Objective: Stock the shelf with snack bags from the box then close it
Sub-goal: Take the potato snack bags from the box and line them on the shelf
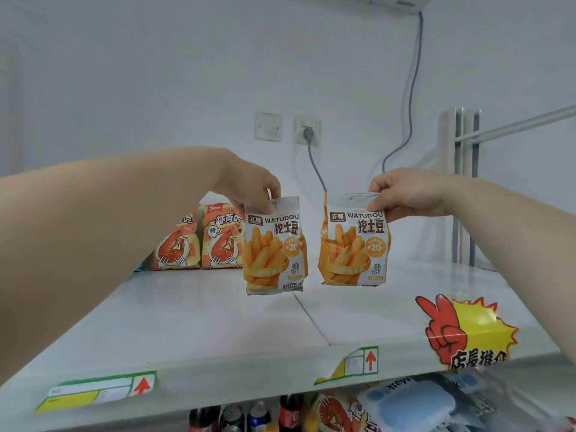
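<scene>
Stocking is under way, from where I stand; the left hand pinches the top edge of the left fries bag, the right hand pinches the right fries bag likewise; both hang upright over the shelf, right of the shrimp bags at the back; next, I reckon, stand them down alongside and let go; the box is out of sight

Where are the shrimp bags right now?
In the head view, the two shrimp bags stand at the back left of the shelf, just left of the fries bag that the left hand holds.
</scene>
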